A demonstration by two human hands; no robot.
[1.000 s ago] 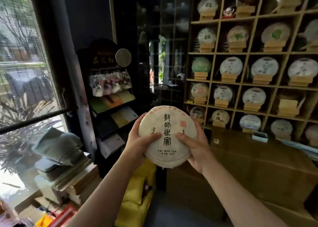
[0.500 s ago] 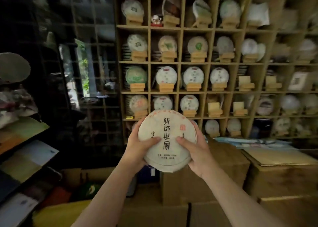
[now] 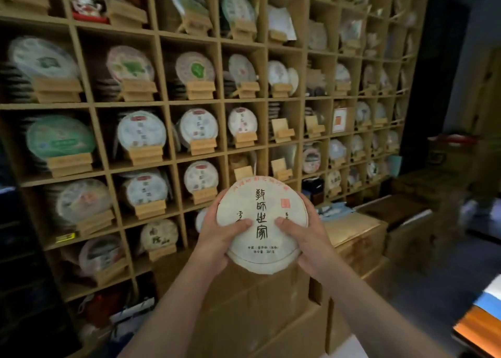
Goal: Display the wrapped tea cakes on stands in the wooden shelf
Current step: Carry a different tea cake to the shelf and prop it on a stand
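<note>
Both hands (image 3: 217,238) grip the tea cake (image 3: 261,226), near empty stands (image 3: 282,132).

Head-worn view, forward and downward, close before wooden shelf (image 3: 189,102).

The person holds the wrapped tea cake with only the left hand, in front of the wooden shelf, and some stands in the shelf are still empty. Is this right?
Not quite. The head view shows both hands on the wrapped tea cake: the left hand and the right hand each grip a side, thumbs on its face. The rest stands: it is before the wooden shelf, and an empty stand shows there.
</note>
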